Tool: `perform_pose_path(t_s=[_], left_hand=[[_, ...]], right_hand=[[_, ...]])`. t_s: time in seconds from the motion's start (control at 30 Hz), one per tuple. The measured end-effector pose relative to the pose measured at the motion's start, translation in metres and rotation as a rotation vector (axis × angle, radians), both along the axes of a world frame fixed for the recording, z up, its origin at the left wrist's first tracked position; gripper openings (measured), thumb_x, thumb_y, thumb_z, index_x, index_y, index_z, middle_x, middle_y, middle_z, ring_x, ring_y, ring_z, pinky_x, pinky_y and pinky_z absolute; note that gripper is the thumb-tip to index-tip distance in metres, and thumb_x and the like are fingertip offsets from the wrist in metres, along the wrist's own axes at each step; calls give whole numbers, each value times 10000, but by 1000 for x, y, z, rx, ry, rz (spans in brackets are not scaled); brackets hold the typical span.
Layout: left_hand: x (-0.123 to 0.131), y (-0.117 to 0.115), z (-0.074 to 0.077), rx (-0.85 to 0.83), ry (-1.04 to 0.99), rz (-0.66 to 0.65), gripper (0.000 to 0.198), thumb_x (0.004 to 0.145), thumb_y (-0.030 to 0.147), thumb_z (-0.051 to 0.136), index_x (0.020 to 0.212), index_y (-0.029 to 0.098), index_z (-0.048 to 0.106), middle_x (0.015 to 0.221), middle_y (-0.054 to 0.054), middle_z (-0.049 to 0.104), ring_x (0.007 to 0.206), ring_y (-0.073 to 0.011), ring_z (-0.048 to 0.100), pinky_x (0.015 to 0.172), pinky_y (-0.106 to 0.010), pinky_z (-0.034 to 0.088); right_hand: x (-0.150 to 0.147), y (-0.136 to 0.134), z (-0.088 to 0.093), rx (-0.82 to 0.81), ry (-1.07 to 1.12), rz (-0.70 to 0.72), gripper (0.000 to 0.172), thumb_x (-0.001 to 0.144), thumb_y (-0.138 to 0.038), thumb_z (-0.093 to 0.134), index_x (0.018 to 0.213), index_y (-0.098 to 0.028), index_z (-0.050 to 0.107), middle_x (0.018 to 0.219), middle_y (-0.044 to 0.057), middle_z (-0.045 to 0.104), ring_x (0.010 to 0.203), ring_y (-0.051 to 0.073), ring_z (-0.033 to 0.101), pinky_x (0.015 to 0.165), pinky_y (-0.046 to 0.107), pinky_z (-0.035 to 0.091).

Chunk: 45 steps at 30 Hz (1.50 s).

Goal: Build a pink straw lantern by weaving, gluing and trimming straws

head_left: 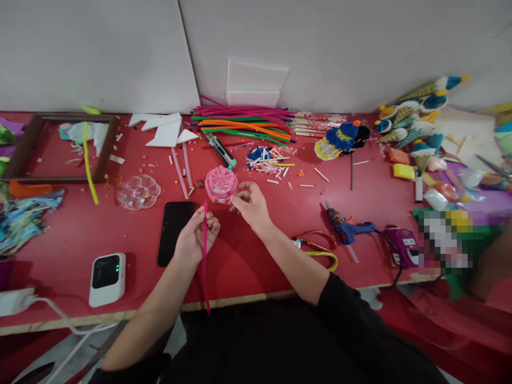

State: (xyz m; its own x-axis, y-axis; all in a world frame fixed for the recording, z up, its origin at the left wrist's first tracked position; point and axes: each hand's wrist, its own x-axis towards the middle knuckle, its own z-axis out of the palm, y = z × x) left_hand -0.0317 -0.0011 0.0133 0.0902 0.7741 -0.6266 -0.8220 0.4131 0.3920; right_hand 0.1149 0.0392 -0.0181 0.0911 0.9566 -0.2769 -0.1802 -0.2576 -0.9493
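Note:
My left hand [195, 239] is closed on a magenta pipe cleaner [205, 280], pinched near its top end. The rest of the stem hangs down past the table's front edge. A round pink wheel-like piece [221, 181], with spokes on its upper face, is held at its lower right rim by my right hand [252, 207]. Thumb and fingertips of that hand are pressed together there. The pipe cleaner's top end is just below the pink piece and appears apart from it. Beside my left hand lies a black phone [173, 232].
Behind my hands are a utility knife [219, 151], a heap of pipe cleaners [248, 124] and short cut sticks [266, 160]. Scissors [326, 260] and a glue gun [346, 226] with a cord lie right. A clear flower-shaped tray [138, 192] sits left. Another person's arm [490, 261] shows far right.

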Motion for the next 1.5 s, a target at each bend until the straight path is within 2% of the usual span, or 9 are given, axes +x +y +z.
perform_pose_path(t_s=[0.53, 0.8, 1.07, 1.4, 1.5], left_hand=[[1, 1, 0, -5, -10, 11, 231, 907, 21, 425, 830, 138, 610, 644, 10, 542, 528, -70, 552, 548, -162, 529], [-1, 0, -1, 1, -9, 1, 194, 893, 24, 470, 830, 152, 602, 656, 15, 545, 540, -69, 550, 563, -160, 533], [-2, 0, -3, 6, 1, -16, 153, 882, 39, 538, 806, 162, 590, 684, 12, 559, 558, -65, 544, 591, -158, 532], [-2, 1, -5, 13, 21, -25, 146, 871, 35, 543, 816, 158, 598, 672, 23, 556, 552, -60, 548, 580, -153, 531], [-2, 2, -6, 17, 42, -35, 133, 866, 36, 558, 839, 155, 610, 669, 29, 551, 545, -55, 550, 580, -151, 529]], right_hand=[[2, 3, 4, -29, 74, 37, 317, 716, -197, 675, 918, -259, 439, 602, -116, 672, 504, 112, 651, 546, 231, 506], [1, 3, 1, -12, 93, 29, 291, 730, -208, 663, 905, -261, 436, 598, -121, 666, 508, 106, 652, 581, 246, 548], [1, 2, -1, 5, 88, 29, 294, 726, -215, 663, 918, -260, 444, 609, -118, 661, 511, 107, 651, 582, 247, 534], [3, -1, 2, 92, 112, 36, 282, 706, -282, 662, 895, -263, 455, 605, -112, 652, 507, 108, 631, 565, 247, 503], [8, -5, 5, 144, 122, -9, 233, 767, -343, 616, 890, -272, 431, 637, -84, 646, 540, 116, 625, 564, 259, 502]])
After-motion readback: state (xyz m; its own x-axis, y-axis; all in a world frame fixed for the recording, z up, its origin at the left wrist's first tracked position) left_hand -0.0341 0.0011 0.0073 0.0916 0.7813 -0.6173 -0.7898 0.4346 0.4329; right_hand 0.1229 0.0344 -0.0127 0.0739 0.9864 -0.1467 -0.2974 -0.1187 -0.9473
